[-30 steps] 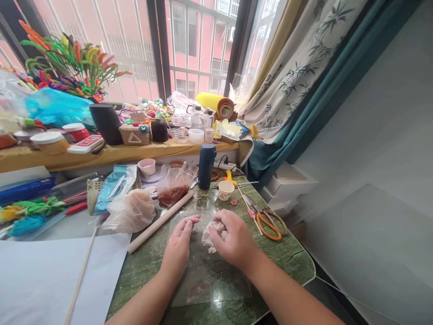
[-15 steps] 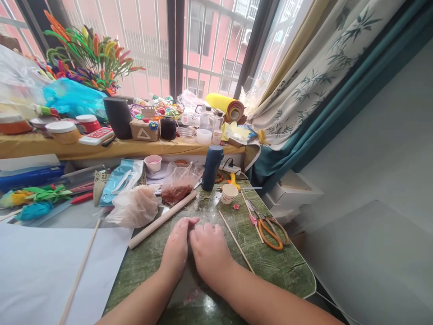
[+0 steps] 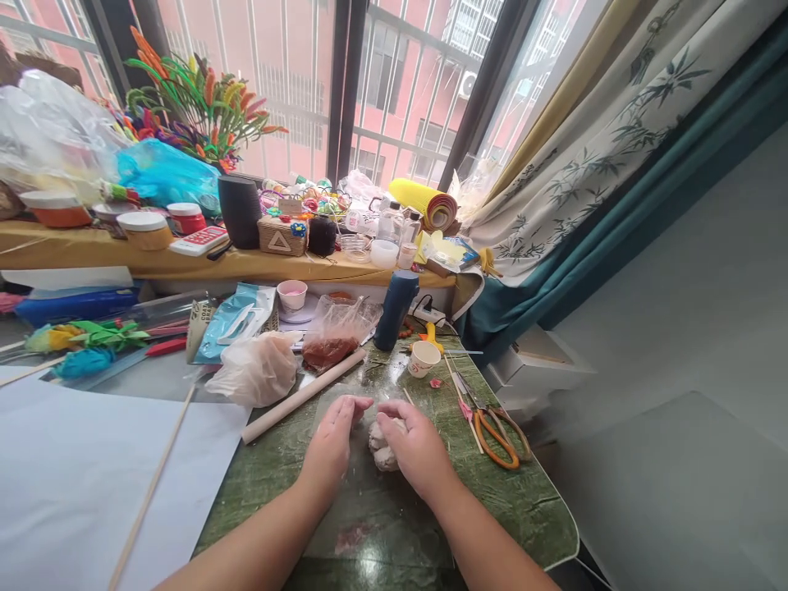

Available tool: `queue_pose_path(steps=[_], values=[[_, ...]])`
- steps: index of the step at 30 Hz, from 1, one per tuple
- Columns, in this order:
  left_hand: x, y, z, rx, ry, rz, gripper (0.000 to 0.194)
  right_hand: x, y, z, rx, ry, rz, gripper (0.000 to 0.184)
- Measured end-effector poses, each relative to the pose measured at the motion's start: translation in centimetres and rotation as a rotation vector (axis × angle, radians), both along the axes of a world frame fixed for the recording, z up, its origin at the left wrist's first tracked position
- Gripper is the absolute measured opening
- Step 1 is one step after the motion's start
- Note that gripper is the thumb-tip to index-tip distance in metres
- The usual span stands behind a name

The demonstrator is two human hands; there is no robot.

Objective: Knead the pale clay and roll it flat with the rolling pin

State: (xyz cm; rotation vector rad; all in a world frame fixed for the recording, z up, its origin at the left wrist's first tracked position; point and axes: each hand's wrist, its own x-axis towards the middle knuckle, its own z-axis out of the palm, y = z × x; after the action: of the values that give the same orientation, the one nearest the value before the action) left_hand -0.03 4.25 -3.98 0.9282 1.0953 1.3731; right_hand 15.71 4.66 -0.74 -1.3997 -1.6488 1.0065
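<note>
A pale lump of clay [image 3: 384,451] with a cracked, folded surface is over the green table [image 3: 258,509], on or just above a clear plastic sheet [image 3: 369,525]. My right hand [image 3: 417,443] curls round its right side, with the thumb across the top. To the left, my left hand [image 3: 332,435] is held edge-on with its fingers stretched forward and slightly bent, apart from the clay. Beyond the left hand lies a rolling pin [image 3: 301,398], set at a slant. Part of a thin wooden stick [image 3: 407,396] is hidden behind my right hand.
Scissors [image 3: 497,439] and a paper cup [image 3: 423,359] lie to the right. At the back stand a dark blue bottle [image 3: 395,312] and a bag of brown clay [image 3: 332,349]. A pale plastic bag [image 3: 255,373] and white paper [image 3: 92,476] are at left.
My hands have moved apart from their closed position together, and the clay lump has come into sight at my right hand. The view has shifted slightly.
</note>
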Motion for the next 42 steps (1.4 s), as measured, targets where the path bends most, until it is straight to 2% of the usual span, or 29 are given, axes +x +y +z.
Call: queue_pose_path(steps=[2, 4, 8, 10, 12, 14, 17, 20, 23, 26, 28, 30, 31, 33, 36, 39, 42], values=[[0.0, 0.1, 0.0, -0.009, -0.057, -0.024, 0.043, -0.5, 0.4, -0.3, 0.023, -0.031, 0.02, 0.025], [0.0, 0.2, 0.1, -0.03, -0.155, -0.027, 0.041, -0.3, 0.7, 0.6, 0.033, -0.044, 0.049, 0.023], [0.0, 0.5, 0.0, -0.063, -0.321, 0.107, 0.038, 1.5, 0.2, 5.4, 0.029, -0.012, 0.083, 0.026], [0.2, 0.6, -0.1, -0.037, -0.355, 0.176, 0.036, 2.1, -0.4, 7.7, 0.11, -0.011, 0.053, 0.026], [0.3, 0.7, -0.2, -0.027, -0.353, 0.186, 0.034, 1.8, -0.5, 8.3, 0.235, -0.067, 0.018, 0.02], [0.5, 0.8, -0.2, -0.035, -0.297, 0.176, 0.032, 0.7, -0.4, 6.7, 0.195, -0.174, 0.116, 0.014], [0.5, 0.7, -0.1, -0.05, -0.15, 0.144, 0.035, -1.3, 0.2, 2.5, 0.274, -0.35, 0.21, 0.008], [0.4, 0.6, 0.3, -0.064, -0.021, 0.103, 0.037, -2.0, 0.7, 0.1, 0.291, -0.368, 0.242, 0.007], [0.4, 0.4, 0.9, -0.071, 0.062, 0.038, 0.038, -1.5, 0.6, 0.0, 0.287, -0.33, 0.246, 0.009], [0.2, 0.2, 1.6, -0.035, 0.194, -0.044, 0.035, -0.6, 0.3, 0.0, 0.285, -0.184, 0.187, 0.019], [-0.1, 0.0, 1.9, 0.0, 0.341, -0.106, 0.033, 0.1, -0.1, -0.5, 0.234, -0.013, 0.033, 0.032], [-0.5, -0.1, 2.2, 0.062, 0.491, -0.162, 0.03, 0.6, -0.7, -1.2, 0.093, 0.135, -0.155, 0.041], [-0.7, -0.2, 2.4, 0.113, 0.559, -0.203, 0.029, 0.8, -1.2, -1.5, 0.004, 0.182, -0.205, 0.044], [-1.0, -0.3, 2.7, 0.239, 0.675, -0.316, 0.033, 1.1, -2.4, -2.0, -0.107, 0.228, -0.167, 0.047], [-1.2, -0.3, 3.1, 0.365, 0.761, -0.457, 0.053, 1.0, -4.1, -2.4, -0.068, 0.271, 0.005, 0.055], [-1.0, -0.7, 3.4, 0.427, 0.764, -0.476, 0.064, 0.9, -4.9, -2.6, -0.029, 0.373, -0.033, 0.057], [-0.5, -1.5, 3.6, 0.556, 0.787, -0.489, 0.061, 0.9, -4.6, -2.8, -0.044, 0.504, -0.065, 0.063]])
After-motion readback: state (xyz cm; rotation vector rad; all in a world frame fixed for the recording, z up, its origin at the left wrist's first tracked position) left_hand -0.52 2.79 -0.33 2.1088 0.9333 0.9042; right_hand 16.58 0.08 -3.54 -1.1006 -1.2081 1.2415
